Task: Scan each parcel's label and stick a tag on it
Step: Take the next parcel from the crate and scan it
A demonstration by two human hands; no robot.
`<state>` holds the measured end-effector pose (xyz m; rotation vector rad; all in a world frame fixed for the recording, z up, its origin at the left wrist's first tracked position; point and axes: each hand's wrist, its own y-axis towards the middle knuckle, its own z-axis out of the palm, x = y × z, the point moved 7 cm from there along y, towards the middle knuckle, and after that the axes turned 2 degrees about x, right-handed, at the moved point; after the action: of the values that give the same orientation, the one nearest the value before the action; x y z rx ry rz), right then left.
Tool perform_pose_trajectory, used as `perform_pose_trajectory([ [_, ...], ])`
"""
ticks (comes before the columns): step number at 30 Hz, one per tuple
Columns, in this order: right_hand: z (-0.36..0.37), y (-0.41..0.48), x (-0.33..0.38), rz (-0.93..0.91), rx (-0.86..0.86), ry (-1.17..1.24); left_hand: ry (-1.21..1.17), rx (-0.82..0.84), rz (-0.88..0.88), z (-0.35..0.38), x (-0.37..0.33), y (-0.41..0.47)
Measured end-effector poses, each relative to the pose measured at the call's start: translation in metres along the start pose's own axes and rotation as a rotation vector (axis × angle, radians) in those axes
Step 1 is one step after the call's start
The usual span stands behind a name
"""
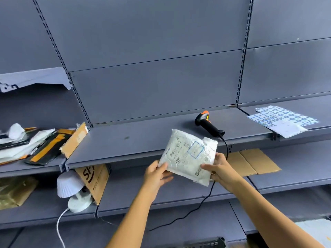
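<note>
Head view: a white parcel is held in both hands at the front edge of a grey metal shelf, tilted, with its printed side facing up. The left hand pinches the parcel's near-left corner, thumb on top and fingers curled underneath. The right hand grips the near-right edge, thumb lying across the top face and fingers wrapped round the side. On the parcel's face a printed label with barcodes runs along the left part, and a blue-bordered tag sits just beside it toward the right. The far edge of the parcel seems to overlap the shelf's front lip, though I cannot tell whether it touches the shelf or hangs just above it.

A black scanner with an orange head lies on the shelf just behind the parcel; its cable drops over the shelf edge past the right hand. Further right on the same level lie sheets of blue-bordered stickers. At the left, a pile of parcels in white, black and orange lies on the neighbouring shelf. On the level below, a small white lamp stands beside a brown cardboard mailer, and a flat cardboard sheet lies to the right.
</note>
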<state>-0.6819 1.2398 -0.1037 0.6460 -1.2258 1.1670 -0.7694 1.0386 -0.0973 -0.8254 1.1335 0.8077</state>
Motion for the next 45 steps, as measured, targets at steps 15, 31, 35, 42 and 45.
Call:
perform_pose_trajectory([
  [15, -0.015, 0.073, 0.048, -0.168, -0.219, -0.129, -0.162, 0.057, 0.086, 0.008, -0.023, 0.071],
  [31, -0.053, 0.205, 0.100, -0.120, -0.239, -1.374, -0.135, -0.129, 0.107, 0.027, -0.051, 0.113],
  [35, -0.053, 0.190, 0.112, -0.152, -0.235, -0.774, -0.136, -0.165, 0.135, 0.026, -0.052, 0.116],
  [42, -0.016, 0.107, 0.143, -0.286, 0.029, -0.116, -0.026, -0.231, 0.144, 0.044, -0.053, 0.137],
  [45, -0.002, 0.080, 0.151, -0.255, 0.100, 0.009, -0.020, -0.152, 0.182, 0.061, -0.059, 0.145],
])
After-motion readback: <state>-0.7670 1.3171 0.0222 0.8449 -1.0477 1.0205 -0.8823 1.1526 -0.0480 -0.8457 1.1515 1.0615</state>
